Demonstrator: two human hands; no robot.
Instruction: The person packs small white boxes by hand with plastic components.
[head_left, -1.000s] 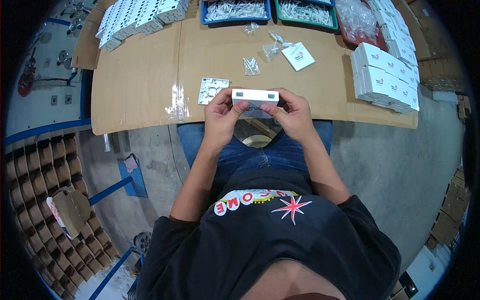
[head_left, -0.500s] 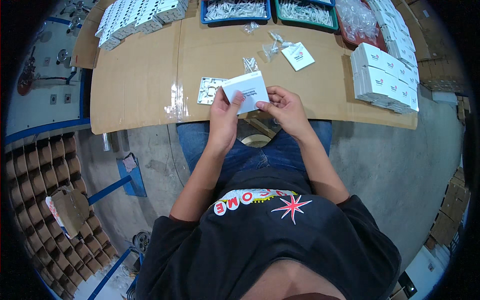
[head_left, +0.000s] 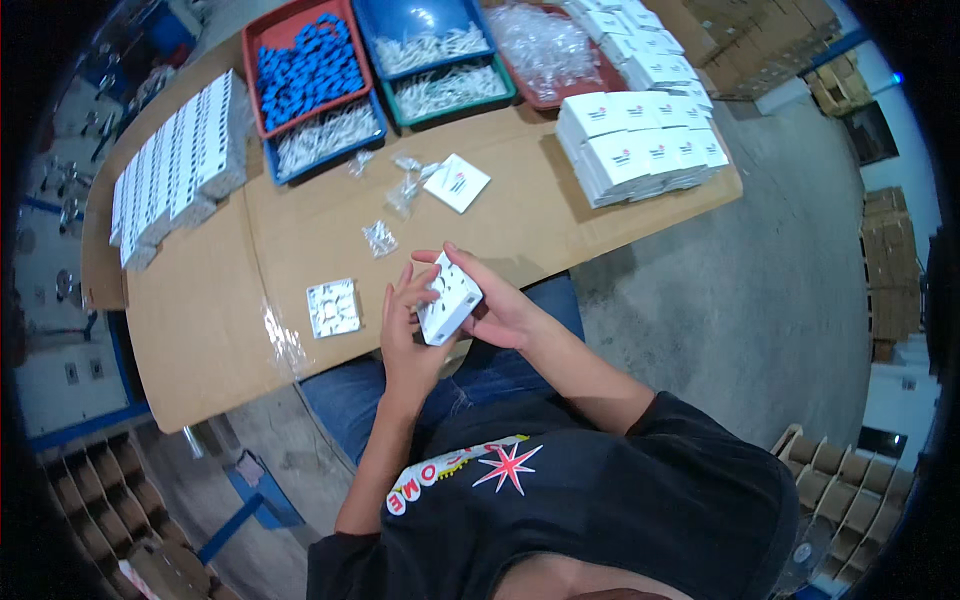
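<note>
Above my lap at the table's near edge, I hold a white square plastic box (head_left: 452, 300) tilted, with the face that has dark holes showing. My right hand (head_left: 505, 312) is closed round its right side, the palm partly behind it. On the opposite side, my left hand (head_left: 405, 350) has its fingers curled against the box's face and edge. Left of my hands, a white square frame (head_left: 333, 308) with cut-outs lies on the cardboard. A small clear bag of white pieces (head_left: 380, 239) lies beyond my hands, and farther off is a white square plate (head_left: 457, 183) with a printed mark.
Stacked white boxes line the left (head_left: 185, 165) and the right (head_left: 640, 145) of the cardboard-covered table (head_left: 230, 330). Along the back stand a red tray of blue pieces (head_left: 308, 75), trays of white pieces (head_left: 440, 90) and a red tray of clear bags (head_left: 550, 55).
The white box has been turned from its printed face to its holed face, and my hands have shifted their grip round it. The whole view has swung, bringing the blue pieces into sight.
</note>
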